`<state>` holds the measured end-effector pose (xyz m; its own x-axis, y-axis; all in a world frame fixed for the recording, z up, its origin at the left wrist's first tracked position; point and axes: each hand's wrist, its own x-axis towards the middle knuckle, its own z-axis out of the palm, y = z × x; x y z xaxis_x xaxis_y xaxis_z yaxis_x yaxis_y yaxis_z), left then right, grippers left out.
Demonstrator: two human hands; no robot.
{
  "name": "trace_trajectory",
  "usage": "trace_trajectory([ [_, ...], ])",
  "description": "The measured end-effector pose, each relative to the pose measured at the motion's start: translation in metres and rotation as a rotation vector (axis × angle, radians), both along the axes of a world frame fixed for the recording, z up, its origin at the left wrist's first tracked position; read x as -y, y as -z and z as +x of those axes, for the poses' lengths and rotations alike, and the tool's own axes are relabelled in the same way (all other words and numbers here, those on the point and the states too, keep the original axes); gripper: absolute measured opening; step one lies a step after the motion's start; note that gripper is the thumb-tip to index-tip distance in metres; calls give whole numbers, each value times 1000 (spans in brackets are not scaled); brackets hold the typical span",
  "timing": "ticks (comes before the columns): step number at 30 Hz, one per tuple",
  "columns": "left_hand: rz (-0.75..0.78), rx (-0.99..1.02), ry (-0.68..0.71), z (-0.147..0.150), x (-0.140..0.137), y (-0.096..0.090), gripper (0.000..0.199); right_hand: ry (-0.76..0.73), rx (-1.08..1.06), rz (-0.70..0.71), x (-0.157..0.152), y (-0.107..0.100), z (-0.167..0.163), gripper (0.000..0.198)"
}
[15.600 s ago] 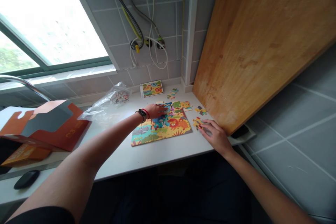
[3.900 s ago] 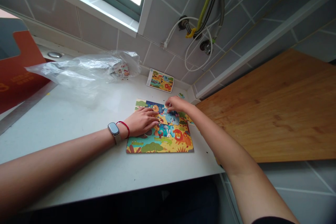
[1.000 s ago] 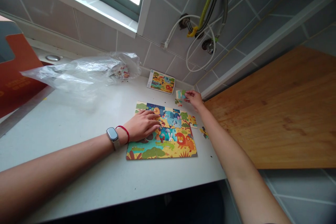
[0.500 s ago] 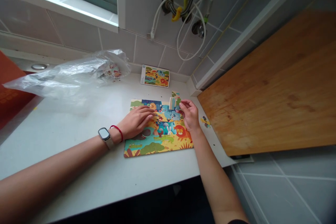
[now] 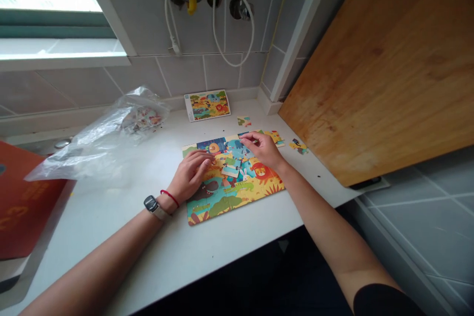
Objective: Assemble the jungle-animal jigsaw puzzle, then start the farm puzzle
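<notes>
A jigsaw puzzle (image 5: 237,192) with animals, among them a lion and a crocodile, lies on the white counter. My left hand (image 5: 190,173) rests open on its left part, fingers loosely extended. Over the puzzle's upper right, near the blue elephant, is my right hand (image 5: 263,149), thumb and fingers pinched together; a dark blue sliver shows by the fingertips, but whether they hold it is unclear. A loose puzzle piece (image 5: 230,170) lies tilted on top of the puzzle between my hands. Other loose pieces are a green and beige one (image 5: 244,121) behind the puzzle and a yellow one (image 5: 298,146) to its right.
A picture card (image 5: 208,105) of the same scene leans against the tiled wall. At the left lie a clear plastic bag (image 5: 111,123) with bits inside and an orange-red box (image 5: 25,202). A wooden board (image 5: 370,69) stands at the right. Hoses and a white cable (image 5: 253,34) hang above.
The piece that was in my right hand now lies on the puzzle's middle. My right hand has shifted slightly over the upper right of the puzzle. The camera view has turned; my left hand stays put.
</notes>
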<state>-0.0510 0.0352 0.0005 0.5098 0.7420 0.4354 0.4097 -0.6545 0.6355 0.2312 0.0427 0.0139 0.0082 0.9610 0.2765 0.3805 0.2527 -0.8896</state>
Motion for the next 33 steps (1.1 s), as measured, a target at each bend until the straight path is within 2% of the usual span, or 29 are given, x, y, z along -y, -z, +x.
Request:
trace_trajectory([
  [3, 75, -103, 142, 1, 2, -3, 31, -34, 74, -45, 0, 0, 4, 22],
  [6, 107, -204, 262, 1, 6, -7, 31, -205, 250, -84, 5, -3, 4, 21],
  [9, 99, -249, 314, 1, 8, -10, 32, -344, 462, -47, 12, -6, 3, 40],
  [12, 115, -265, 357, 1, 9, -11, 31, -370, 592, 5, 17, -7, 1, 54],
  [21, 124, -316, 437, 2, 10, -12, 36, -402, 614, 0, 18, -6, 8, 57],
  [26, 149, -343, 320, 3, 10, -9, 33, -414, 614, -17, 16, -4, 16, 58],
  [31, 136, -361, -27, 2, 8, 3, 34, -430, 569, -68, 16, -8, 19, 53],
  [33, 112, -370, -94, 2, 7, 6, 35, -413, 517, -86, 16, -12, 17, 45],
])
